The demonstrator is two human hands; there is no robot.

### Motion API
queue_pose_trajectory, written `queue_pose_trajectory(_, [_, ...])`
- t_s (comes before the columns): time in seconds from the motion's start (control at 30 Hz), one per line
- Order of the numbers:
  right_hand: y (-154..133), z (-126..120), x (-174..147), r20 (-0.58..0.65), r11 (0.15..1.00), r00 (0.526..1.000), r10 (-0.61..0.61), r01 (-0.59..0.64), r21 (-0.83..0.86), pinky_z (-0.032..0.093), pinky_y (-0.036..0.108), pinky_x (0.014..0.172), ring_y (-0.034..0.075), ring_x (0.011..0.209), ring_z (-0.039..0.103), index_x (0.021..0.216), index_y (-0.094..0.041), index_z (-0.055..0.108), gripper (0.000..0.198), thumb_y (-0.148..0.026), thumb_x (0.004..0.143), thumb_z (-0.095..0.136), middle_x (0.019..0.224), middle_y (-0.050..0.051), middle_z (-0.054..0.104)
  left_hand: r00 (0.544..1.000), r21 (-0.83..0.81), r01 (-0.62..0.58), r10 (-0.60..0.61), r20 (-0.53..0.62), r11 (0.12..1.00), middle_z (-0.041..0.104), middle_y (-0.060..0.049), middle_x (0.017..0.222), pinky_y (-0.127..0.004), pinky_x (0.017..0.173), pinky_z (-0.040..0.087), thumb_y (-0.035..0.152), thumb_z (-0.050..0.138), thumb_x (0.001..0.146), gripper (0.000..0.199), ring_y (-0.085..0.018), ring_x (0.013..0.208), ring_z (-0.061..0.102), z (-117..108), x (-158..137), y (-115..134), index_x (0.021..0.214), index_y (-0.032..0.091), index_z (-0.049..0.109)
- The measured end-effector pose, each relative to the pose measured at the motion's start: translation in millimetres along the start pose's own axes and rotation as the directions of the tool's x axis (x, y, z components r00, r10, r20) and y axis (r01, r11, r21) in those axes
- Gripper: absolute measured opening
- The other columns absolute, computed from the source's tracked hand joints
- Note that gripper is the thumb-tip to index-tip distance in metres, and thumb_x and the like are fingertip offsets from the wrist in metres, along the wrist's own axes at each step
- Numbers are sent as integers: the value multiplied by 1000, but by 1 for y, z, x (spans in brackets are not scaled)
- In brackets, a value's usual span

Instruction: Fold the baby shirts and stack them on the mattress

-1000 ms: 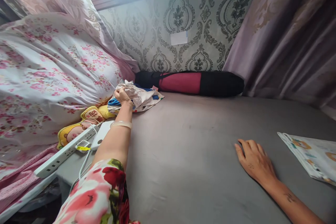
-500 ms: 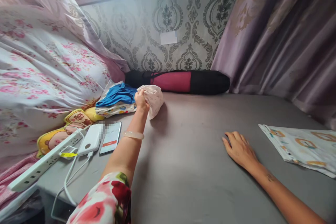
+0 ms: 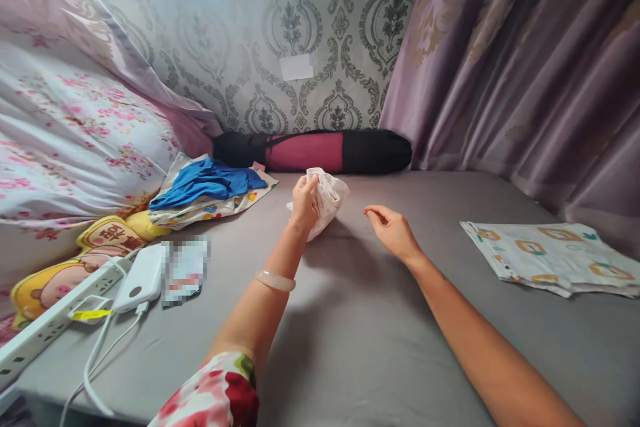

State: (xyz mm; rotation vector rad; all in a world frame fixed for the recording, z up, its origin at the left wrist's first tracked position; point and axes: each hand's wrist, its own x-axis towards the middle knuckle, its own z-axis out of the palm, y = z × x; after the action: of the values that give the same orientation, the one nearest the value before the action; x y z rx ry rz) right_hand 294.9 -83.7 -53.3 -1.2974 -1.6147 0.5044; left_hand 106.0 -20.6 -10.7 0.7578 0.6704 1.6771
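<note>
1. Nearest you, by the bed's [image 3: 350, 360] near left corner, a white cable [image 3: 93, 363] runs to a white power bank [image 3: 143, 277]. A power strip [image 3: 65, 313] lies along the left edge, probably to keep outlets within reach.
2. Toward the right edge lies a folded white cloth with orange prints [image 3: 555, 257], flat and well apart from your hands, so it seems set aside.
3. Your right hand [image 3: 393, 230] is above the middle of the bed, its grip curled narrow, with nothing visible in it.
4. Just beyond, your left hand [image 3: 305, 203] has its grip closed on a bunched white cloth item [image 3: 331, 199], toward the far edge. You pinch it high, which lets its loose part droop.
5. Near the far left corner, a blue garment [image 3: 207, 180] lies loosely over a patterned white garment [image 3: 215, 215].
6. Along the far edge, a black-and-magenta bag [image 3: 306, 152] lies lengthwise by the wall, likely leaving the middle free.
</note>
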Motion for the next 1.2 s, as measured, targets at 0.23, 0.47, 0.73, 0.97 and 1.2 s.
queue_pose_trajectory(0.23, [-16, 9, 14, -64, 958, 998, -21, 39, 283, 51, 36, 87, 21, 92, 66, 97, -21, 66, 39, -57, 82, 64, 98, 7, 71, 970, 141, 68, -98, 221, 988, 56, 4, 67, -21, 58, 42, 41, 76, 67, 32, -9, 58, 52, 14, -27, -16, 78, 18, 57])
queue_pose_trajectory(0.47, [0, 20, 11, 7, 894, 997, 80, -75, 441, 52, 33, 79, 19, 80, 65, 88, -19, 68, 44, -60, 72, 72, 86, 5, 72, 978, 409, -42, -47, 206, 912, 60, 1, 78, -25, 69, 45, 46, 65, 81, 28, -13, 73, 57, 2, -28, -26, 87, 20, 60])
queue_pose_trajectory(0.73, [17, 28, 14, -64, 858, 973, 222, -164, 486, 52, 32, 78, 20, 81, 67, 90, -18, 72, 47, -59, 68, 74, 88, 7, 74, 958, 776, -217, 283, 52, 592, 59, 0, 77, -28, 72, 44, 32, 63, 84, 14, -15, 75, 57, -12, -48, -24, 81, 21, 55])
queue_pose_trajectory(0.97, [14, 27, 14, -61, 837, 965, 254, -188, 513, 53, 31, 73, 21, 80, 68, 91, -17, 73, 49, -60, 67, 74, 88, 7, 75, 990, 744, -79, -32, 134, 664, 58, 2, 68, -25, 59, 41, 34, 73, 73, 24, -13, 62, 55, -9, -73, -44, 76, 20, 53])
queue_pose_trajectory(1.2, [1, 18, 15, -40, 823, 970, 242, -183, 537, 55, 33, 75, 22, 83, 69, 96, -17, 73, 53, -61, 66, 75, 93, 7, 75, 995, 644, -67, 7, 96, 762, 58, 3, 69, -23, 60, 38, 23, 77, 64, 25, -13, 64, 54, -5, -65, -60, 75, 20, 54])
